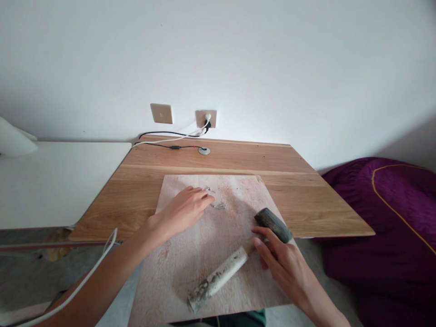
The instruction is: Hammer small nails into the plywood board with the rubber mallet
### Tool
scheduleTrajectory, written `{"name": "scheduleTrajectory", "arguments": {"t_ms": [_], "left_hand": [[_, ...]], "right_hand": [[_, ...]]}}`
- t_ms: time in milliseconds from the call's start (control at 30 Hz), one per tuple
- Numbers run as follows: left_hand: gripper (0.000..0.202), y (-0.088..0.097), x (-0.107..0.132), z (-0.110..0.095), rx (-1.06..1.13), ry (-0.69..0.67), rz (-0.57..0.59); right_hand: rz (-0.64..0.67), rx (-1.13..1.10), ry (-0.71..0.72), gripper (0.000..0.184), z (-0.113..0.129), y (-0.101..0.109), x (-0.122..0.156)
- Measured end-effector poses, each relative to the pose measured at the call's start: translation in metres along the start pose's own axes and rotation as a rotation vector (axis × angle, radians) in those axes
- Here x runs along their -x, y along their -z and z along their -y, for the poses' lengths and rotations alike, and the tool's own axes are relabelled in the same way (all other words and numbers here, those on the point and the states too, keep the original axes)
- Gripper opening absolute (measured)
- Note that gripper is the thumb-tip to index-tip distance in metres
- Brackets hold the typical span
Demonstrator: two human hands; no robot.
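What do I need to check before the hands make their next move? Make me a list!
1. Right hand at the hammer: ok, fingers beside the handle, near the dark head.
2. Firm grip: cannot tell, the palm side is hidden.
3. Left hand away from the hammer's head: ok, there's a gap between them.
4. Shiny metal bits nearby: ok, by the left hand's fingers.
5. Whole board on the table: not ok, its near part sticks out past the front edge.
6. White cord off the left arm: cannot tell, they overlap in view.
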State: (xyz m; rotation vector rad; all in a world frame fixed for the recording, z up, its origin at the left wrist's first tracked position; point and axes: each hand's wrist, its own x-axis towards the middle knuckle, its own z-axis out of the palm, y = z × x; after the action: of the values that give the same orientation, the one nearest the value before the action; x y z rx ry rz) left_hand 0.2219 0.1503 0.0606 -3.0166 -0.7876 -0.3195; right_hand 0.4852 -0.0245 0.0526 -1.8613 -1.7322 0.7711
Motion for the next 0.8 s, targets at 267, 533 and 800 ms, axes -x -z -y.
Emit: {"name": "scheduleTrajectory", "arguments": {"t_ms": [267, 533, 800], "left_hand": [[0.011, 0.004, -0.02, 0.013, 0.077, 0.055, -0.071], [0.009, -0.002, -0.041, 0.044, 0.353, 0.155, -0.107], [0.013, -0.014, -0.023, 0.029, 0.524, 0.072, -0.115]], "right_hand": [[-0.125, -0.094, -0.038, 0.048, 0.002, -0.001, -0.001], [-0.111, -0.474, -0.198, 0.05, -0.021, 0.003, 0.014], [-0.135, -0.564, -0.213, 0.046, -0.03, 0.007, 0.017]]}}
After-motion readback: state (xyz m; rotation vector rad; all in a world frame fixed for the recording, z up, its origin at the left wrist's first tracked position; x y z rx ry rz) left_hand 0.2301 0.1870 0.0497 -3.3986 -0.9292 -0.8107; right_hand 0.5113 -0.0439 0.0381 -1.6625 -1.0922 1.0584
